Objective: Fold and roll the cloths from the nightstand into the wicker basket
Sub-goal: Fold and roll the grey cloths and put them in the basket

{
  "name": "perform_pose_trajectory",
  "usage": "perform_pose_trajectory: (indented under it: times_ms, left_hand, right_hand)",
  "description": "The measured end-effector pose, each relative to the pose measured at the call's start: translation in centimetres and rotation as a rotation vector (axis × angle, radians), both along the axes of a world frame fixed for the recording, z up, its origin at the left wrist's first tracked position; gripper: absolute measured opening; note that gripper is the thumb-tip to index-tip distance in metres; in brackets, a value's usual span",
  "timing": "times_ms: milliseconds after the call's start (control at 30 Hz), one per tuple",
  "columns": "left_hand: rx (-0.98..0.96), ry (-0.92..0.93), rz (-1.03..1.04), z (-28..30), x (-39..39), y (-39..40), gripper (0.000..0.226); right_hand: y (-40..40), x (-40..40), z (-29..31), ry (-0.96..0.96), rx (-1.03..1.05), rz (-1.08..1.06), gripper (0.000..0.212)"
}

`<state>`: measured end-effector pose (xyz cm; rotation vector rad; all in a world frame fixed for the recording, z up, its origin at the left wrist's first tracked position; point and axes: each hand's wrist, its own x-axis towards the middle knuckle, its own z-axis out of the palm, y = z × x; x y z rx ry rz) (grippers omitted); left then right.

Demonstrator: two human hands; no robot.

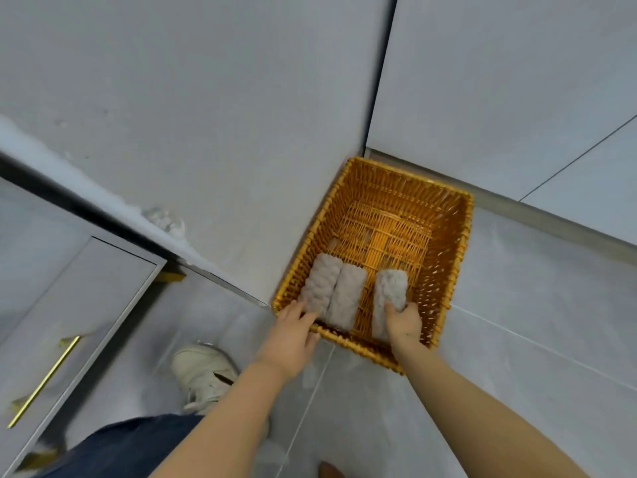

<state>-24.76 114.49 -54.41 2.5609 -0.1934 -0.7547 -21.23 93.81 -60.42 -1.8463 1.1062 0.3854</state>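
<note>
An orange wicker basket (448, 215) stands on the floor in the corner of two walls. Three rolled grey fluffy cloths lie inside along its near side: a left roll (319, 288), a middle roll (346, 298) pressed against it, and a right roll (389, 294) set apart. My left hand (293, 336) reaches over the near rim with its fingertips touching the left roll's near end. My right hand (405, 322) grips the near end of the right roll, thumb on top. The far half of the basket holds nothing.
A grey nightstand (69, 298) with a gold handle (43, 381) stands at the left, with something pale and fluffy (165, 219) at its far edge. My shoe (203, 374) and jeans leg (120, 446) are on the grey tiled floor (534, 339).
</note>
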Motion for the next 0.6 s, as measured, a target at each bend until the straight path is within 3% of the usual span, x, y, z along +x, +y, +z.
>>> perform_pose_trajectory:
  times_ms: [167, 233, 433, 600]
  left_hand:
    - [-0.024, 0.003, 0.007, -1.5, 0.0, 0.1, 0.039]
    - [-0.03, 0.011, 0.027, -1.8, 0.1, -0.2, 0.047]
    - [0.01, -0.071, 0.013, -2.4, 0.0, -0.5, 0.036]
    - [0.001, -0.11, 0.038, -2.2, -0.1, -0.7, 0.035]
  right_hand:
    - [1.1, 0.2, -2.5, 0.123, 0.346, -0.14, 0.041]
    - [0.8, 0.2, -3.5, 0.155, 0.412, -0.212, 0.042]
    - [0.5, 0.6, -2.4, 0.211, 0.53, -0.279, 0.041]
    - [-0.6, 0.6, -3.0, 0.226, 0.479, -0.262, 0.057]
